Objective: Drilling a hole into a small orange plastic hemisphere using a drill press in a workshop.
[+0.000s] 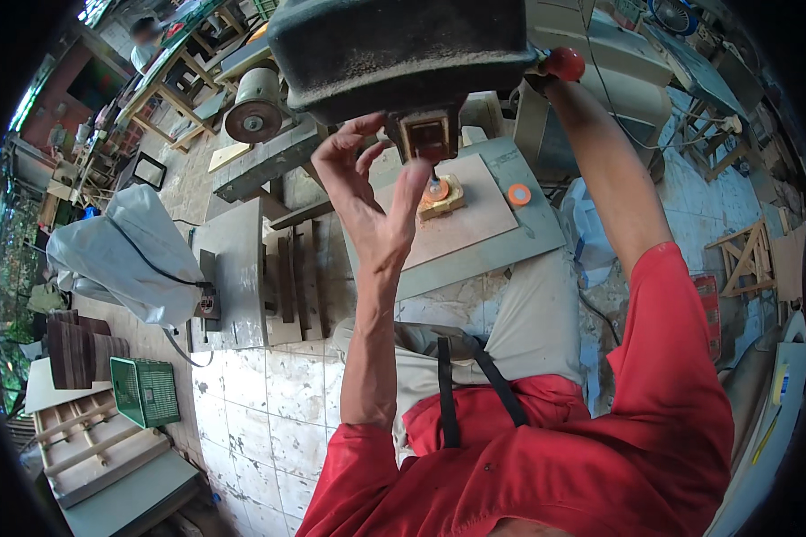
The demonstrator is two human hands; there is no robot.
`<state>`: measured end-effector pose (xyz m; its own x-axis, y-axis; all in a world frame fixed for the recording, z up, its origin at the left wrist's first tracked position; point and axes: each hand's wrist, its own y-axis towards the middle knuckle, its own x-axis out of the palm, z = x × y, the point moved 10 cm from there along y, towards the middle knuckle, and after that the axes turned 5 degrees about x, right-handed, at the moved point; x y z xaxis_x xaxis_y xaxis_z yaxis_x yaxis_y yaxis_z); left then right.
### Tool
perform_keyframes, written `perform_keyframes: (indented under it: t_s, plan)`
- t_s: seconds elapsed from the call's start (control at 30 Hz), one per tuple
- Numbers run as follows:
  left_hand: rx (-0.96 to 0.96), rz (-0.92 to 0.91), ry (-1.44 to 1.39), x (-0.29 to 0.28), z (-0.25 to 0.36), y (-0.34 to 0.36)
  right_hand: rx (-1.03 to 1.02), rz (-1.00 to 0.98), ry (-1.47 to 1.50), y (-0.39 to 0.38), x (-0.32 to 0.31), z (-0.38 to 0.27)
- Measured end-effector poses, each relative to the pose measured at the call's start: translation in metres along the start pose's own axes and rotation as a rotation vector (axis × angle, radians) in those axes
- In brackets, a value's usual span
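My left hand [367, 183] is raised beside the spindle housing [427, 134] of a drill press [403, 54]. Its fingers are apart and bent, the thumb pointing up close to the housing; I see nothing in them. Under the spindle, a small yellowish block [441, 199] sits on a flat board [466, 210], with an orange disc [436, 191] at the tool's tip. My right forearm [613, 166] reaches up to the press's right side, by a lever's red ball knob [565, 64]. The fingers of that hand are hidden, so their grip does not show.
An orange-rimmed disc [519, 194] lies on the grey worktable [537, 233], right of the block. A bench grinder or motor-like drum [258, 106] stands at the upper left. Lower left are a cloth-covered machine [125, 255] and a green crate [143, 392]. Another person [143, 45] is far off.
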<state>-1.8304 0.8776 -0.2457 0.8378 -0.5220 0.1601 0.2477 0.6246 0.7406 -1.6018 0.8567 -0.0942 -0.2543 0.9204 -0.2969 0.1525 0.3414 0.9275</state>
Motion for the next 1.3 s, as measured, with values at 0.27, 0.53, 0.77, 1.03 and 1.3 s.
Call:
perform_keyframes:
  t_s: [0.27,0.53,0.77,1.03,1.3]
  plan:
    - [-0.2,0.065,-0.198,0.0,-0.007,0.014,0.148,-0.042,0.07,-0.013,0.039,0.094]
    - [0.098,0.041,0.126,-0.002,0.026,0.017,0.249,-0.053,0.154,-0.026,0.059,0.163]
    - [0.058,0.005,0.313,0.0,0.036,0.019,0.293,-0.048,0.23,-0.041,0.056,0.166]
    - [-0.288,0.132,-0.186,-0.04,-0.035,-0.008,0.35,-0.022,0.279,-0.047,0.036,0.167]
    - [-0.308,-0.221,0.557,-0.036,-0.156,-0.091,0.426,-0.02,0.35,-0.064,0.038,0.183]
